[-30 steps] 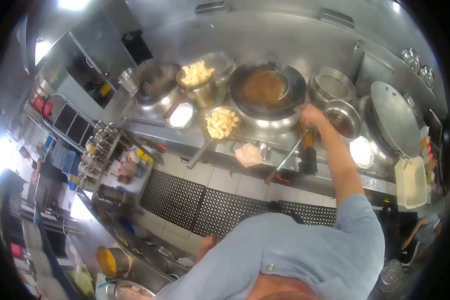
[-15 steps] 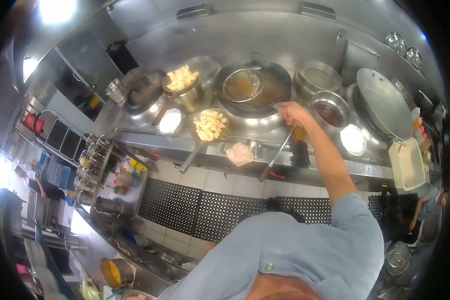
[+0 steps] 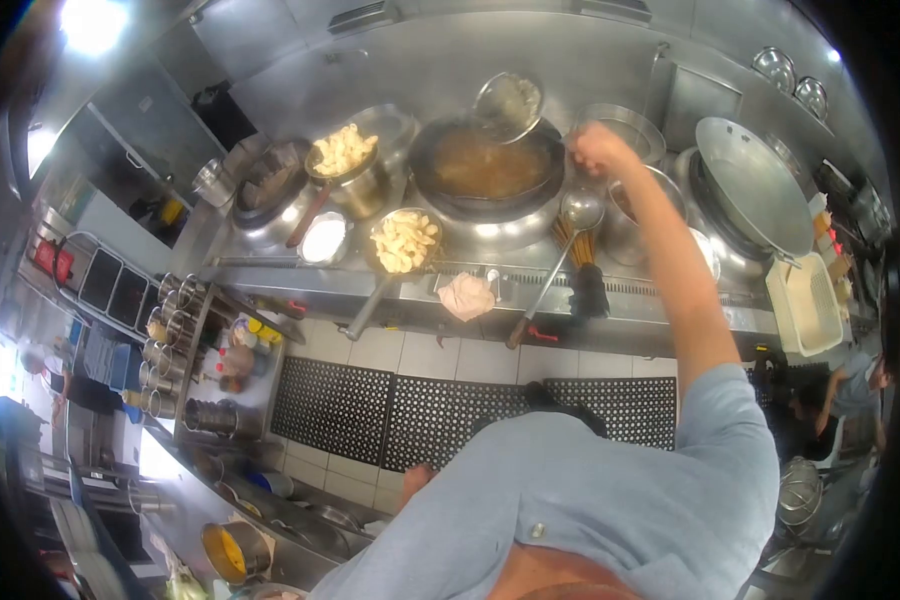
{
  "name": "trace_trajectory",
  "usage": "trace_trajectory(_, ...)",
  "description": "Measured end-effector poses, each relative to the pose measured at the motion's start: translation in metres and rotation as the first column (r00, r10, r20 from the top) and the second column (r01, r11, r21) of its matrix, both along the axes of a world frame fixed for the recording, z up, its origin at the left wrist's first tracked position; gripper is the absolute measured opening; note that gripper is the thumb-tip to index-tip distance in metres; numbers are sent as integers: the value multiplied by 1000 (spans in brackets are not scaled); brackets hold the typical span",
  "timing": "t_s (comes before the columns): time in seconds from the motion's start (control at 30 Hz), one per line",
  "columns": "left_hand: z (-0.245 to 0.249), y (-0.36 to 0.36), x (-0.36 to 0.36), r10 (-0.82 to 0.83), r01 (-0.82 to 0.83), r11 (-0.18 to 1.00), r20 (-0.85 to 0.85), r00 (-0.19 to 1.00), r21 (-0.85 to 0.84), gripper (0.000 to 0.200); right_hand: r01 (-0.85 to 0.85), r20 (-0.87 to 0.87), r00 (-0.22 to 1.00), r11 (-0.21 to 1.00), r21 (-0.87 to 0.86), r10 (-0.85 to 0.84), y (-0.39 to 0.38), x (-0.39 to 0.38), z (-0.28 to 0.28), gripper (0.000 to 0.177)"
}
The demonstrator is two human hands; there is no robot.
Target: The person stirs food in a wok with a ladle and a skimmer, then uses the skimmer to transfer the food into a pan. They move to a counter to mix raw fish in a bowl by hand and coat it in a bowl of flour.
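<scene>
My right hand (image 3: 602, 150) is closed on the handle of a round mesh strainer (image 3: 510, 106), tilted above the far rim of the wok (image 3: 430, 165). Brownish liquid (image 3: 485, 165) fills the bottom of the wok. Low by my side, my left hand (image 3: 417, 482) shows only in part, its fingers mostly hidden. Right of the wok, a ladle (image 3: 582, 210) and a bamboo brush (image 3: 583, 250) lie on the steel cooktop. Left of it, pale cut pieces (image 3: 406, 242) fill a handled strainer, and more pale pieces (image 3: 344, 150) are heaped over a metal pot (image 3: 362, 195).
A crumpled pinkish cloth (image 3: 466, 297) lies at the cooktop's front edge. A bowl of white powder (image 3: 324, 239) stands to the left. A large empty wok (image 3: 755, 185) and a cream basket (image 3: 803, 305) are at right. Black perforated mats (image 3: 450, 420) cover the floor behind.
My right hand has lifted the mesh strainer up and away from the wok's liquid, tilting it toward the back. The view has shifted slightly, and more of my left hand shows.
</scene>
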State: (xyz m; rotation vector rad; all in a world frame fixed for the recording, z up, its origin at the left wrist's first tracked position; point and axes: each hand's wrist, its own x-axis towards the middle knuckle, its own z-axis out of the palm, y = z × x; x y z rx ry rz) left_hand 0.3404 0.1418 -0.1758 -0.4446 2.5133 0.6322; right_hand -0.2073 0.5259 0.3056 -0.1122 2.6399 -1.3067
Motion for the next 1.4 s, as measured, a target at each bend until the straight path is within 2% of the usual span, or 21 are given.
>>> trace_trajectory(0.03, 3, 1, 4, 50, -51, 998, 13, 999, 21, 36, -1, -20, 1000, 988, 156, 4, 2, -6, 10, 11)
trace_trajectory(0.1, 8, 4, 15, 149, -152, 987, 40, 988, 60, 36, 76, -117, 992, 966, 248, -49, 4, -22, 16, 14)
trace_trajectory(0.13, 11, 6, 20, 124, -123, 990, -15, 992, 65, 36, 117, -165, 984, 950, 289, -71, 7, -33, 17, 16)
trace_trajectory(0.17, 14, 8, 25, 98, -94, 993, -70, 993, 68, 36, 104, -211, 977, 871, 480, 0, 11, -51, 11, 14)
trace_trajectory(0.23, 10, 7, 28, 141, -130, 980, -66, 988, 147, 35, -20, -179, 963, 714, 700, 202, 13, -77, -3, 11)
trace_trajectory(0.3, -22, -5, 33, 268, -275, 917, 63, 961, 288, 34, -78, -117, 959, 639, 765, 257, 10, -102, -26, 7)
trace_trajectory(0.4, 4, 10, 16, 31, -35, 999, 126, 992, 24, 33, -166, -1, 978, 789, 592, 207, 6, -136, -81, 5)
trace_trajectory(0.5, -11, 11, 22, 162, -164, 985, 25, 986, 63, 33, -353, 122, 933, 924, 149, 338, 9, -163, -141, 7)
trace_trajectory(0.57, 1, 16, 30, 160, -145, 982, -118, 980, 123, 31, -416, 170, 879, 891, -183, 446, 2, -168, -165, 8)
trace_trajectory(0.6, 14, 21, 34, 158, -130, 980, -189, 969, 150, 30, -359, 160, 908, 915, -182, 388, -6, -165, -171, 6)
trace_trajectory(0.63, 21, 25, 39, 345, -308, 912, -100, 933, 271, 29, -298, 148, 934, 937, -182, 326, -18, -152, -170, 5)
trace_trajectory(0.7, 32, 28, 41, 365, -332, 899, -71, 928, 285, 28, -11, 198, 978, 967, -253, 63, -45, -116, -162, 4)
trace_trajectory(0.8, 26, 24, 44, 253, -229, 943, -74, 965, 244, 27, 40, 201, 979, 948, -317, 26, -66, -80, -146, 4)
trace_trajectory(0.83, 23, 22, 44, 224, -201, 950, -75, 972, 239, 26, -5, 217, 969, 892, -452, 115, -65, -75, -149, 6)
trace_trajectory(0.93, 17, 14, 44, 155, -135, 963, -72, 985, 234, 25, 20, 222, 970, 887, -462, 95, -77, -61, -147, 12)
trace_trajectory(1.07, 6, -6, 35, 34, -14, 969, -77, 996, 247, 24, 1, 190, 978, 906, -424, 88, -83, -39, -126, 9)
trace_trajectory(1.17, -8, -23, 27, -113, 131, 951, -79, 990, 280, 23, 11, 210, 973, 885, -465, 98, -76, -27, -118, 10)
trace_trajectory(1.2, -4, -34, 20, -248, 270, 874, -107, 963, 403, 23, 26, 215, 973, 888, -459, 82, -76, -19, -112, 10)
trace_trajectory(1.23, -4, -26, 17, -185, 215, 944, -139, 973, 251, 23, 8, 210, 974, 909, -416, 88, -73, -13, -104, 8)
trace_trajectory(1.3, 16, 4, 14, -76, 65, 996, -241, 968, -56, 24, 61, 239, 969, 868, -494, 68, -67, 7, -84, 7)
trace_trajectory(1.4, 43, 2, -13, -135, 138, 989, -45, 990, 59, 27, 89, 256, 964, 825, -558, 69, -48, 22, -64, 10)
